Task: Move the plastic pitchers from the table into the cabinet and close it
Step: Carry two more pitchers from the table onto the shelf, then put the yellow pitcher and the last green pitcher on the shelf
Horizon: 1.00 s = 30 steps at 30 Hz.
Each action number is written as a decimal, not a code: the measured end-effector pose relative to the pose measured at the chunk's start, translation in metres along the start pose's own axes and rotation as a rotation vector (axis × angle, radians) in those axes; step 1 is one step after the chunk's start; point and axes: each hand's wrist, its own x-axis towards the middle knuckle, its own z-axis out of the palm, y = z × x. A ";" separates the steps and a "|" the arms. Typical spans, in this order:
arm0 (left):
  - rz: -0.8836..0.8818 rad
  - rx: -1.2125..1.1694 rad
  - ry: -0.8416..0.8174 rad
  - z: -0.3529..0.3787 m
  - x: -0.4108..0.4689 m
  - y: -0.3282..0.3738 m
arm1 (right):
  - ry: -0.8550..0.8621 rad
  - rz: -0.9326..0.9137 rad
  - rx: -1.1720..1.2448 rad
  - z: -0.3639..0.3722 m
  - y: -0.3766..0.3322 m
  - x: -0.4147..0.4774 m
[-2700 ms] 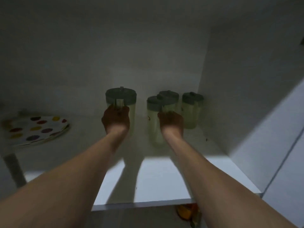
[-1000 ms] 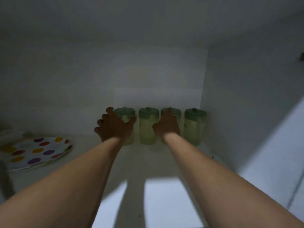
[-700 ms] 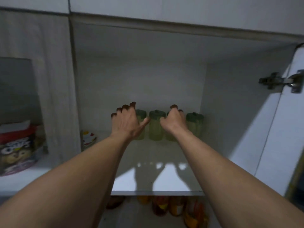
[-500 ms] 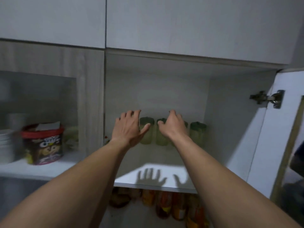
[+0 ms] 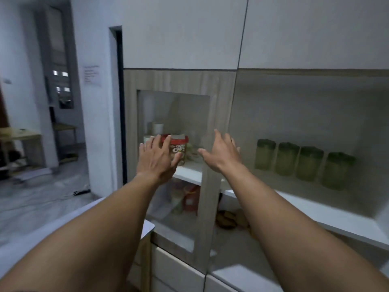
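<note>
Several pale green plastic pitchers with dark green lids stand in a row at the back of the open cabinet's white shelf, on the right. My left hand is raised with fingers spread, in front of the glass-fronted door to the left. My right hand is also spread and holds nothing, left of the pitchers and well apart from them. The open cabinet's own door is out of view.
A wood-framed glass door covers the neighbouring compartment, where a red-lidded tub and white cups sit. Jars stand on the lower shelf. A doorway to another room with a wooden table opens at the left.
Both hands let go of the pitchers and pulled back out of the cabinet. The view backed off and swung left, so the pitchers now sit at the right.
</note>
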 end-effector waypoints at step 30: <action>-0.873 0.339 -0.071 -0.092 -0.313 -0.508 | -0.581 -0.585 0.262 0.369 -0.474 -0.213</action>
